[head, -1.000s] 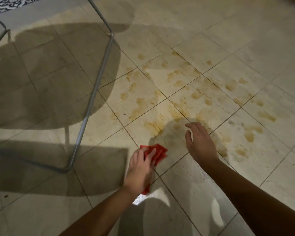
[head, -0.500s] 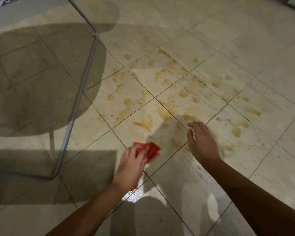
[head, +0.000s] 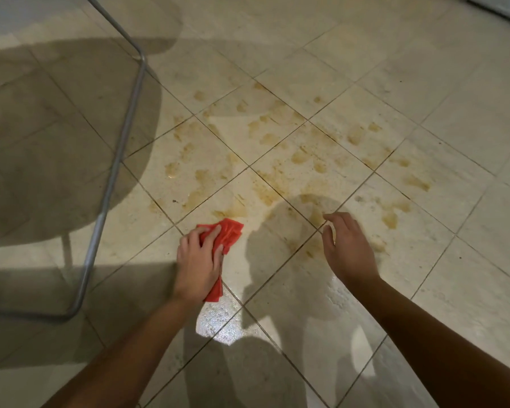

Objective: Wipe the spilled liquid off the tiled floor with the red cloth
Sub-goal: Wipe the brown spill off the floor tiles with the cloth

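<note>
A crumpled red cloth [head: 228,232] lies on the beige tiled floor [head: 424,275], just below the near edge of the spill. My left hand [head: 198,262] lies on top of it, fingers spread over the fabric and pressing it to the tile. Brownish-yellow spilled liquid [head: 277,172] is scattered in blotches and smears over several tiles beyond the cloth. My right hand [head: 346,248] hovers to the right over the floor, fingers loosely curled, holding nothing.
A glass-topped table with a grey metal tube frame [head: 115,160] stands at the left, its leg bar running along the floor. A wet glossy patch [head: 218,325] shines below the cloth. Something pale grey [head: 501,10] sits at the far top right.
My left hand with the cloth has shifted slightly toward the nearest blotch. The view has shifted, so the table frame now sits further left. My right hand stays hovering.
</note>
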`<action>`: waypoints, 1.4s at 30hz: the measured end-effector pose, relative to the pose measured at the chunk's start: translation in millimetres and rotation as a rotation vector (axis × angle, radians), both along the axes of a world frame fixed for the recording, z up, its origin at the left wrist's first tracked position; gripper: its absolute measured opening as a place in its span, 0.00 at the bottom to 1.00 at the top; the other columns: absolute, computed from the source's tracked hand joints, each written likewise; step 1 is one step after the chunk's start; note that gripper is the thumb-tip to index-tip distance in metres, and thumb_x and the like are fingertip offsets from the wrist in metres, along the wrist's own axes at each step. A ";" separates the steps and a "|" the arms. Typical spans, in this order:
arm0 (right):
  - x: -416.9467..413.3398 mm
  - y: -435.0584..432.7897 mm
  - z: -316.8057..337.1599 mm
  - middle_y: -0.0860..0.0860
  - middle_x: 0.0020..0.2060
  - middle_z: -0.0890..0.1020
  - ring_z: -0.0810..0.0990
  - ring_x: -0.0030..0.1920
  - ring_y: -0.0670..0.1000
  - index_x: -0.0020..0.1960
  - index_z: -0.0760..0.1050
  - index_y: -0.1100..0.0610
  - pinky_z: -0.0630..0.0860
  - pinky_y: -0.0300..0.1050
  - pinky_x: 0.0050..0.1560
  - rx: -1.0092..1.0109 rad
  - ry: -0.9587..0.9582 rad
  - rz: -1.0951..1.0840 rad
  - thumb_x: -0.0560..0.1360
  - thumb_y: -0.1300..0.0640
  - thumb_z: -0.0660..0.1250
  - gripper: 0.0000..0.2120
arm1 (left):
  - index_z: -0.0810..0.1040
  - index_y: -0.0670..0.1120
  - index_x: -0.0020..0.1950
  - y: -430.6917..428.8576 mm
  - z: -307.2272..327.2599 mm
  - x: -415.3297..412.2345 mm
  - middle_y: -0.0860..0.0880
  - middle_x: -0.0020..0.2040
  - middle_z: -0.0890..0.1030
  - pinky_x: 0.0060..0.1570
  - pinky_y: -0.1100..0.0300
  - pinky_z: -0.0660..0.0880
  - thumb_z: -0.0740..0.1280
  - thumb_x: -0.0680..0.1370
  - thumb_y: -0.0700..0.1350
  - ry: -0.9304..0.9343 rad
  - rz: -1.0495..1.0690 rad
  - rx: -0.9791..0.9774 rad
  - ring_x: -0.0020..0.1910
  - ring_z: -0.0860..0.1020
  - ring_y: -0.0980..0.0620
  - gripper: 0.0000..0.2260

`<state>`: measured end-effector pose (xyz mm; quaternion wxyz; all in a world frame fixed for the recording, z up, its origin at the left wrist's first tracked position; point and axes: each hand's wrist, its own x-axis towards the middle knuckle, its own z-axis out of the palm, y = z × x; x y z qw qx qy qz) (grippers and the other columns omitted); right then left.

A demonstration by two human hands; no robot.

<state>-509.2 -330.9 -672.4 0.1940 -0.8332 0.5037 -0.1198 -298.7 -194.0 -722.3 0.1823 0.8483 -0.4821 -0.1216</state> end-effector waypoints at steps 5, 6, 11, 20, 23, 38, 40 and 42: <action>-1.2 6.1 -4.9 0.56 0.58 0.75 0.72 0.59 0.54 0.62 0.70 0.62 0.70 0.46 0.58 0.042 0.016 0.008 0.78 0.60 0.55 0.14 | 0.64 0.48 0.70 12.5 -4.2 -39.4 0.44 0.64 0.68 0.63 0.50 0.66 0.53 0.79 0.51 0.059 -0.103 0.050 0.61 0.64 0.48 0.19; 0.1 6.5 -4.8 0.56 0.59 0.74 0.72 0.60 0.54 0.62 0.70 0.62 0.69 0.47 0.59 0.049 0.015 0.010 0.78 0.60 0.55 0.14 | 0.66 0.47 0.68 8.3 -5.1 -42.3 0.44 0.62 0.71 0.61 0.49 0.70 0.53 0.79 0.50 0.024 -0.194 0.046 0.60 0.65 0.48 0.19; 8.7 3.5 -0.5 0.56 0.58 0.75 0.72 0.59 0.54 0.61 0.70 0.62 0.69 0.45 0.58 0.030 0.008 0.029 0.78 0.60 0.56 0.14 | 0.70 0.47 0.64 -23.8 -6.5 -25.5 0.47 0.56 0.76 0.52 0.49 0.76 0.53 0.77 0.50 -0.080 -0.359 0.105 0.54 0.72 0.47 0.18; 4.5 -1.9 7.6 0.55 0.57 0.75 0.72 0.59 0.53 0.61 0.71 0.61 0.68 0.44 0.58 0.000 0.005 0.021 0.78 0.60 0.56 0.14 | 0.73 0.39 0.61 -8.6 -2.2 27.0 0.37 0.58 0.74 0.55 0.45 0.68 0.60 0.77 0.45 -0.063 0.119 0.010 0.54 0.71 0.38 0.15; 2.1 -2.3 6.2 0.55 0.58 0.75 0.72 0.59 0.53 0.61 0.71 0.61 0.69 0.44 0.57 0.009 0.000 0.011 0.78 0.60 0.56 0.14 | 0.74 0.40 0.59 5.7 -0.4 -2.9 0.37 0.56 0.74 0.55 0.44 0.68 0.60 0.77 0.46 -0.007 0.103 -0.002 0.53 0.71 0.38 0.15; -14.9 -13.3 9.4 0.56 0.58 0.75 0.72 0.59 0.54 0.62 0.70 0.62 0.69 0.45 0.58 -0.008 0.041 -0.028 0.78 0.60 0.55 0.14 | 0.71 0.41 0.62 -39.5 2.4 -17.6 0.40 0.60 0.71 0.58 0.48 0.66 0.59 0.79 0.44 -0.009 -0.031 0.025 0.57 0.67 0.41 0.14; -21.7 -16.0 8.3 0.57 0.58 0.75 0.72 0.59 0.54 0.61 0.71 0.62 0.69 0.46 0.57 -0.017 0.051 -0.030 0.78 0.61 0.56 0.14 | 0.73 0.40 0.57 -29.3 -1.7 -32.2 0.40 0.56 0.73 0.53 0.47 0.69 0.61 0.77 0.44 -0.028 0.002 0.007 0.52 0.70 0.41 0.11; -26.9 -17.6 7.4 0.57 0.58 0.75 0.72 0.59 0.55 0.61 0.71 0.62 0.70 0.46 0.57 -0.021 0.058 -0.042 0.78 0.60 0.56 0.14 | 0.74 0.42 0.56 -20.4 -3.1 -51.6 0.42 0.53 0.74 0.50 0.49 0.71 0.61 0.77 0.45 -0.037 -0.056 0.006 0.49 0.72 0.43 0.11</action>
